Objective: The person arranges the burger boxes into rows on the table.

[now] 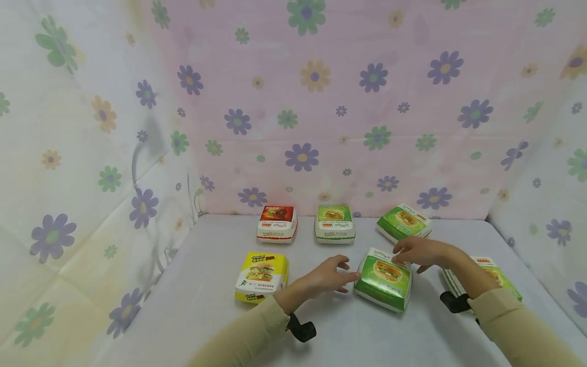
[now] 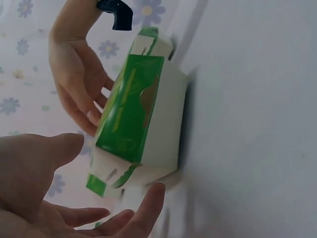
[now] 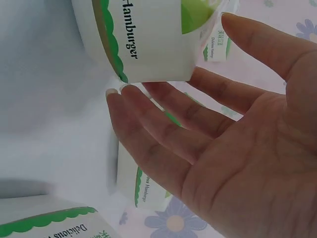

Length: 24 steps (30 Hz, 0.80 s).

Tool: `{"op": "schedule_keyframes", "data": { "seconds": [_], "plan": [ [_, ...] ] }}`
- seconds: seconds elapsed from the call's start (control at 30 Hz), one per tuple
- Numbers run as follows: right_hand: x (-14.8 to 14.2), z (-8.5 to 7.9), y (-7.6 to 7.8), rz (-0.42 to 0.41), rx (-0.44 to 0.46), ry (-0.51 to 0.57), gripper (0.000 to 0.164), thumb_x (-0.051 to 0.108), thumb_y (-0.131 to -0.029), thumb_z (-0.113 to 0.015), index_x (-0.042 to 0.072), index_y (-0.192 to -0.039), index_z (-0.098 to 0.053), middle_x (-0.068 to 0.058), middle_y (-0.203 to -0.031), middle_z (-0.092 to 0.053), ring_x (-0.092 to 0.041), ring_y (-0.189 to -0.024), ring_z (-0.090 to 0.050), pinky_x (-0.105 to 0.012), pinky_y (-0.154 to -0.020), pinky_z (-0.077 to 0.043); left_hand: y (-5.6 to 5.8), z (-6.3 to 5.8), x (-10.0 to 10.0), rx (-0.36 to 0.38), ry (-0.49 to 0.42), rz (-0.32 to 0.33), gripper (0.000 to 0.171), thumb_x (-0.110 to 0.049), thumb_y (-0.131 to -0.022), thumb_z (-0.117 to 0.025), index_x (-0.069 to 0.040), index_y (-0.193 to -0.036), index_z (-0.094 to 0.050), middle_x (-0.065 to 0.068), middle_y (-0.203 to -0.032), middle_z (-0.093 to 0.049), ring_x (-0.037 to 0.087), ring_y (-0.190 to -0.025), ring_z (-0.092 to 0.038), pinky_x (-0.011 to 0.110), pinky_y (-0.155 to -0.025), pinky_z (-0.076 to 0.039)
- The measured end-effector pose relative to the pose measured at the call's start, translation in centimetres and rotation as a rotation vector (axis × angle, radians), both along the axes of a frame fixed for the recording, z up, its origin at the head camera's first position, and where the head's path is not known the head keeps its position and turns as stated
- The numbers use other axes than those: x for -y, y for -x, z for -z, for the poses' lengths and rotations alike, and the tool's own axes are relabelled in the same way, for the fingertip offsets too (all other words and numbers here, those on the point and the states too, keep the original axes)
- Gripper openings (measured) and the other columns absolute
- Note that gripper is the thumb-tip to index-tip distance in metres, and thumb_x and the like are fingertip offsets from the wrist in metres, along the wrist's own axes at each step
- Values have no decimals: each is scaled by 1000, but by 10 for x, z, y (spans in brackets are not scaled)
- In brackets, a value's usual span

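A green and white hamburger box (image 1: pixel 384 283) lies slightly turned on the table between my two hands. My left hand (image 1: pixel 328 276) is at its left side, thumb and fingers spread and relaxed, with the thumb tip right at the box's edge. At the far right corner of the same box is my right hand (image 1: pixel 423 252). The right wrist view shows that hand's fingers (image 3: pixel 163 131) loosely extended, with tips right at the box's lower edge and the thumb apart. Neither hand is closed round the box.
Behind stand a red box (image 1: pixel 277 224), a green box (image 1: pixel 335 224) and a tilted green box (image 1: pixel 404 223). A yellow box (image 1: pixel 262 277) is left of my left hand. Another green box (image 1: pixel 495 278) is partly hidden by my right forearm. Flowered cloth (image 1: pixel 339 132) walls enclose the table (image 1: pixel 183 311).
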State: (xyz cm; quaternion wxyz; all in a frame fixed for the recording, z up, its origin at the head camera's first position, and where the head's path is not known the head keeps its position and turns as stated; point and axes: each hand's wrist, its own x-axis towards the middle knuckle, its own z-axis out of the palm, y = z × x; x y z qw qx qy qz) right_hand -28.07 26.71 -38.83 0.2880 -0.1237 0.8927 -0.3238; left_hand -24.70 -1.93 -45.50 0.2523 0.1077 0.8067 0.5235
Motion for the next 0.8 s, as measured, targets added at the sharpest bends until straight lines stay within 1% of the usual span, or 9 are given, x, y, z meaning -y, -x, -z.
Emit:
{"op": "schedule_keyframes", "data": {
  "seconds": [0.13,0.27,0.43,0.63,0.73,0.8],
  "plan": [
    [0,3,1,3,17,12,55,29,-101,-65,-9,-138,-52,-30,-137,-55,-39,-121,-58,-50,-85,-59,-3,4,-11,30,-30,-13,67,-34,-97,-73,-1,-149,-45,14,-136,-56,22,-101,-68,40,-82,-61],
    [0,5,2,3,24,22,54,29,-102,-64,-10,-137,-52,-31,-138,-55,-42,-123,-57,-49,-85,-59,-3,7,-16,45,-70,-14,63,-31,-97,-73,2,-145,-47,13,-129,-58,20,-103,-63,38,-83,-61],
    [0,5,2,-8,30,26,52,28,-103,-63,-12,-135,-54,-28,-134,-58,-41,-123,-57,-48,-85,-60,-4,9,-17,62,-112,-1,55,-28,-100,-70,3,-141,-51,11,-126,-57,18,-100,-63,37,-85,-60],
    [1,6,2,-12,34,23,47,27,-103,-62,-11,-132,-58,-21,-127,-62,-34,-117,-60,-46,-83,-60,-5,8,-17,75,-129,3,52,-25,-101,-67,5,-141,-51,12,-127,-56,17,-100,-64,36,-87,-60],
    [1,7,1,-10,25,13,42,27,-103,-63,-7,-126,-63,-17,-122,-63,-31,-112,-61,-45,-81,-61,-4,7,-15,73,-119,17,52,-25,-102,-66,5,-141,-51,12,-128,-56,17,-100,-64,36,-87,-60],
    [1,8,0,-12,15,-2,35,27,-103,-63,-4,-116,-67,-13,-114,-64,-27,-105,-60,-44,-79,-61,-1,6,-14,59,-100,35,51,-26,-102,-65,4,-141,-52,13,-130,-57,17,-101,-64,36,-87,-60]
  ]
}}
